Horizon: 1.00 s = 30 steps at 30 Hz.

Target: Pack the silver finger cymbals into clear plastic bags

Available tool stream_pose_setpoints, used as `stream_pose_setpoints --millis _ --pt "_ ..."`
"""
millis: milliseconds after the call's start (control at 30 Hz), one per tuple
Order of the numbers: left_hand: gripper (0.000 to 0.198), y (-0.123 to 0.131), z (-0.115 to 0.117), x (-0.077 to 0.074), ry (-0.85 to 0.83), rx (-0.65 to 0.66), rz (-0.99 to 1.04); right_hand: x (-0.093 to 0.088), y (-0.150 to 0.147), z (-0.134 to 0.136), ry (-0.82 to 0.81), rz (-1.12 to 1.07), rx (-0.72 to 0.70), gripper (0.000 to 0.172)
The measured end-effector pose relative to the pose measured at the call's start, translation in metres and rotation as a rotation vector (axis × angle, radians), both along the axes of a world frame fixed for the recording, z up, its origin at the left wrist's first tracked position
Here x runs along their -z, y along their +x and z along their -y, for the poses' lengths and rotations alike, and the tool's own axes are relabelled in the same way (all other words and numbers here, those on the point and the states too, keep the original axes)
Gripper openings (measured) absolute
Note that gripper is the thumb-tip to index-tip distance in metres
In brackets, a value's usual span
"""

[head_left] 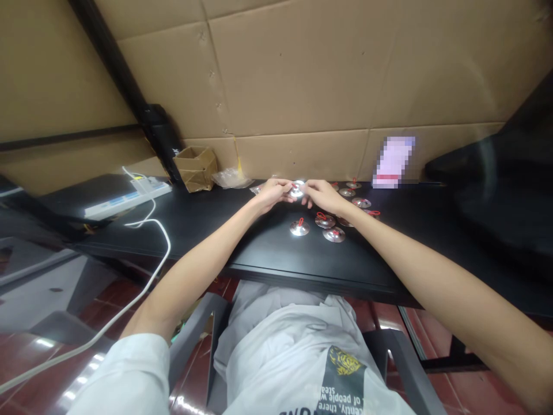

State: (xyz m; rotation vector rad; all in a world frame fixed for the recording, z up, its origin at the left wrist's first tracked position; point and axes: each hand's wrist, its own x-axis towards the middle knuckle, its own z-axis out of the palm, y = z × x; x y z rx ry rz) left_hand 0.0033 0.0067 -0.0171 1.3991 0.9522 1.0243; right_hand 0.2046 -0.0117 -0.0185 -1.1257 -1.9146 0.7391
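Both my hands meet above the far part of a black table (268, 253). My left hand (273, 193) and my right hand (322, 196) pinch one small shiny metal disc (297, 190) with a red loop between their fingertips. Several more such silver discs with red loops lie on the table near my hands, such as one (299, 228), another (334, 234) and one farther back (361, 202).
A small open cardboard box (196, 167) and a clear plastic bag (231, 178) sit at the back by the cardboard wall. A white power strip (125, 199) with a cable lies at left. A dark bulky object (496, 190) fills the right side.
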Motion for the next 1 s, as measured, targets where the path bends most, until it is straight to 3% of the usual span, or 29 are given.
stream_pose_setpoints --millis 100,167,267,333,400,500,600,767,1000 --pt "0.017 -0.003 -0.006 0.001 0.087 0.032 -0.097 0.0 -0.001 -0.001 -0.094 -0.092 -0.066 0.036" --pt "0.023 -0.011 -0.013 0.0 0.237 -0.024 -0.257 0.0 0.0 -0.001 -0.115 -0.135 -0.054 0.038" --pt "0.022 -0.035 -0.026 -0.006 0.558 -0.315 -0.597 0.001 0.002 -0.003 -0.096 -0.083 0.004 0.04" --pt "0.032 -0.059 -0.034 -0.008 0.652 -0.553 -0.786 0.003 0.004 -0.004 -0.093 -0.035 0.045 0.04" --pt "0.044 -0.085 -0.041 -0.008 0.612 -0.725 -0.945 0.004 0.004 -0.006 -0.096 -0.021 0.07 0.038" --pt "0.038 -0.116 -0.048 -0.005 0.43 -0.777 -1.097 0.005 0.004 -0.006 -0.084 -0.013 0.072 0.039" --pt "0.027 -0.13 -0.052 -0.004 0.373 -0.834 -1.062 0.003 0.004 -0.005 -0.072 0.007 0.074 0.039" --pt "0.03 -0.129 -0.053 -0.014 0.612 -0.971 -0.857 0.003 0.004 -0.005 -0.068 0.018 0.084 0.039" --pt "0.018 -0.126 -0.051 -0.02 0.778 -0.976 -0.644 0.005 0.005 -0.008 -0.05 0.031 0.082 0.038"
